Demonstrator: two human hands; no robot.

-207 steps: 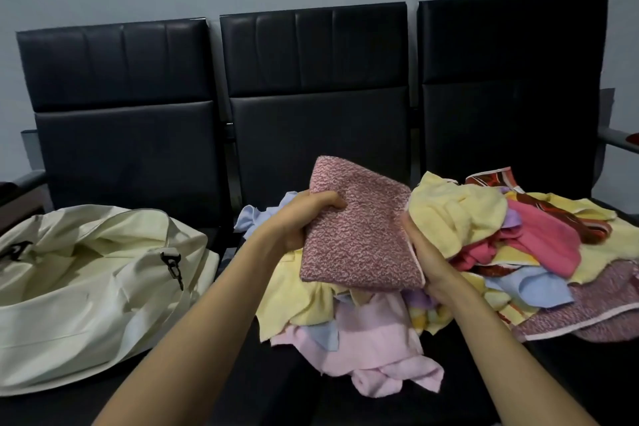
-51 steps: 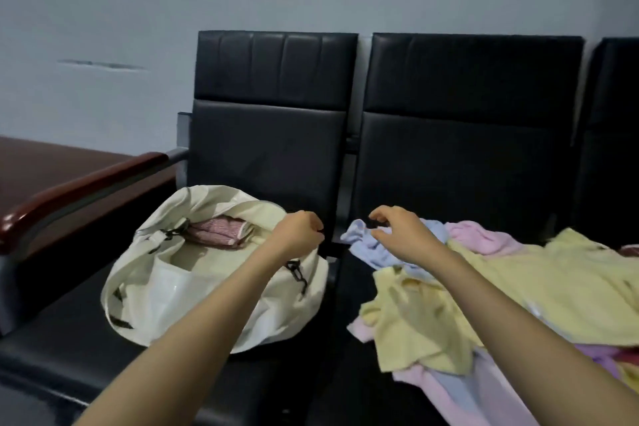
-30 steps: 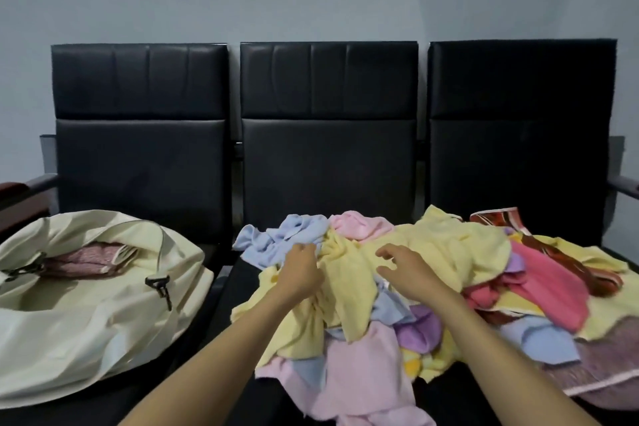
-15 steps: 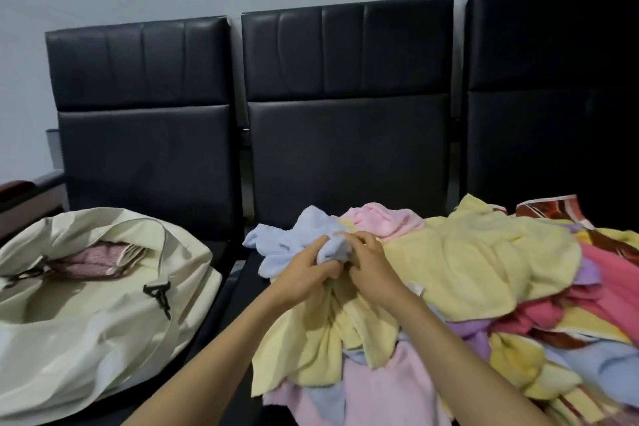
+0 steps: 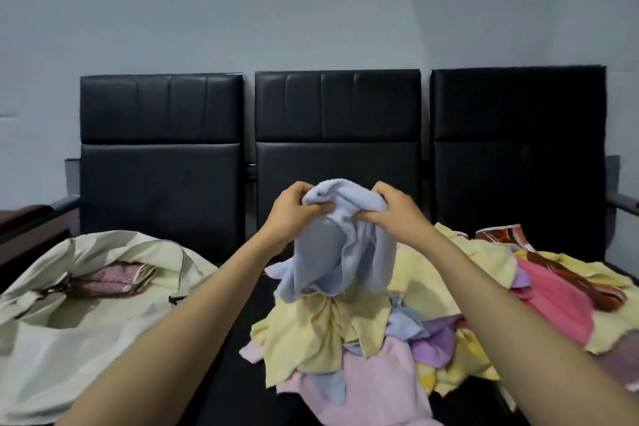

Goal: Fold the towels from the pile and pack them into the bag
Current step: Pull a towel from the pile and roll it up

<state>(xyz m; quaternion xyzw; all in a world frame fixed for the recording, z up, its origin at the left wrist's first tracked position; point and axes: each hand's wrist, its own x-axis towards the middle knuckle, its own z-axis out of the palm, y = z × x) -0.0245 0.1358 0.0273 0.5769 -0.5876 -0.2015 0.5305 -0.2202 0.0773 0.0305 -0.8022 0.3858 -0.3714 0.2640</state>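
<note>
Gripping a soft, bunched pale-blue towel (image 5: 340, 245), both hands lift it above the pile (image 5: 432, 315).

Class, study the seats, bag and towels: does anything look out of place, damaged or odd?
Nothing stands out. The pile is a loose heap on the seats, untidy but unfolded as expected. The blue towel hangs bunched between the left hand and right hand. One folded pink towel lies inside the open bag.
</note>
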